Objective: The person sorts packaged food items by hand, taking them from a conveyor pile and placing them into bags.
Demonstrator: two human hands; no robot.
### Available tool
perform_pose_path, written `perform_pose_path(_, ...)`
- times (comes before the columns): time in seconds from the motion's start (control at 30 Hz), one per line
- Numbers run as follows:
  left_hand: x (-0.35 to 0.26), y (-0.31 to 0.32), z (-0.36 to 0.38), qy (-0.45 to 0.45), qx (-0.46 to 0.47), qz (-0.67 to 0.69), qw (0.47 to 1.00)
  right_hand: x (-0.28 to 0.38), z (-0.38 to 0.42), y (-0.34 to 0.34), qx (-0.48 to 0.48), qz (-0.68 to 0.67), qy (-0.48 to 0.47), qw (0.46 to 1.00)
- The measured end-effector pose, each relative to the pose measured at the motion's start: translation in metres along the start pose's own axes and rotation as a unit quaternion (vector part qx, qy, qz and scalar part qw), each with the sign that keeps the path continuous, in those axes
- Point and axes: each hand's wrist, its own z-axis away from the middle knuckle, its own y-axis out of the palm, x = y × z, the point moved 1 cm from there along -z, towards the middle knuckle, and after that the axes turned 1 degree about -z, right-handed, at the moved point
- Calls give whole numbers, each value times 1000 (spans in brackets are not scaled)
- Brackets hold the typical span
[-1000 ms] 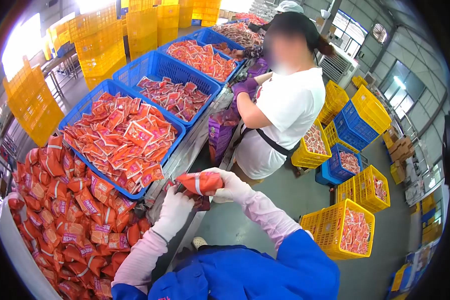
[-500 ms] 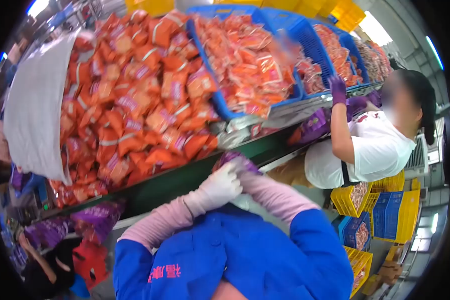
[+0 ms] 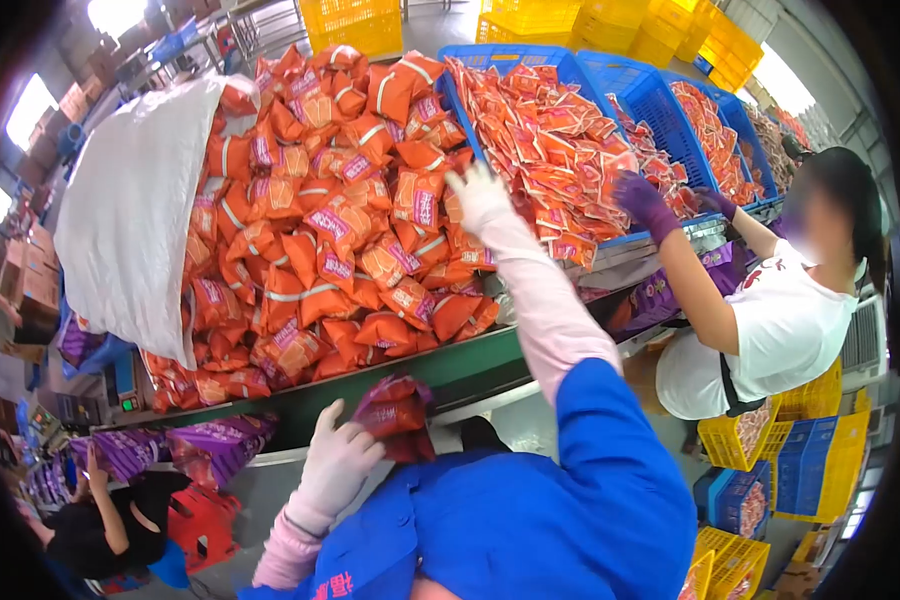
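My right hand (image 3: 480, 198), in a white glove, reaches out over the right edge of the pile of orange packets (image 3: 320, 240). Its fingers are apart, and no packet shows clearly in them. Near my body, my left hand (image 3: 340, 458), also gloved, has its fingers loosely spread beside a purple and red bag (image 3: 395, 415). The fingertips are at the bag's left side; whether they touch it is unclear. Beyond my right hand stands a blue basket (image 3: 457, 108) filled with small flat orange sachets (image 3: 540, 140).
A green-edged conveyor (image 3: 460, 375) runs between me and the pile. At the right, a co-worker (image 3: 760, 320) in purple gloves reaches toward blue baskets. Another person (image 3: 120, 520) is at the lower left near purple bags (image 3: 220, 445). Yellow crates (image 3: 735, 435) stand at the right.
My hands were together near my chest. The right has moved up and forward to the pile; the left has moved down and left. The co-worker's hands have shifted toward the baskets.
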Motion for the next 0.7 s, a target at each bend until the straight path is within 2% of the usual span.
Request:
perform_pose_path(0.03, 0, 1, 5, 6, 1, -8, 1000, 2, -13, 30, -1, 77, 40, 996)
perform_pose_path(0.1, -1, -1, 14, -59, -7, -16, 998, 28, -4, 55, 121, 177, 84, 973)
perform_pose_path(0.13, 0, -4, 13, -48, 2, -16, 999, 33, 5, 88, 69, 34, 166, 983)
perform_pose_path(0.17, -1, -7, 10, -79, 13, -20, 997, 40, 26, 112, 17, 38, 145, 989)
perform_pose_path(0.2, -1, -9, 7, -107, 23, -22, 994, 46, 42, 106, 104, 50, 92, 989)
perform_pose_path(0.3, -3, -24, -30, -77, 3, 44, 996, 58, 82, 67, 152, -104, 46, 982)
perform_pose_path(0.37, -13, -32, -66, -33, -16, 69, 997, 44, 106, 9, 137, -305, 69, 940)
perform_pose_path(0.4, -18, -32, -88, 6, -20, 76, 997, 32, 118, -17, 171, -413, 92, 890)
perform_pose_path(0.43, -27, -31, -113, 42, -25, 92, 995, 14, 138, -35, 99, -512, 69, 850)
perform_pose_path(0.47, -38, -31, -139, 76, -30, 107, 991, -9, 162, -53, 24, -603, 40, 796)
perform_pose_path(0.53, -61, -20, -188, 173, -36, 133, 975, -66, 212, -93, 5, -782, 70, 619)
perform_pose_path(0.57, -75, -9, -212, 220, -50, 151, 963, -94, 242, -124, -19, -766, 140, 627)
perform_pose_path(0.6, -92, 0, -237, 253, -59, 163, 952, -113, 270, -180, 8, -740, 256, 622)
perform_pose_path(0.63, -111, 12, -262, 280, -90, 182, 938, -145, 300, -162, -134, -763, 187, 604)
perform_pose_path(0.67, -130, 23, -287, 310, -110, 196, 924, -159, 327, -180, -177, -755, 261, 575)
perform_pose_path(0.7, -151, 41, -310, 323, -130, 183, 919, -174, 346, -192, -217, -750, 248, 574)
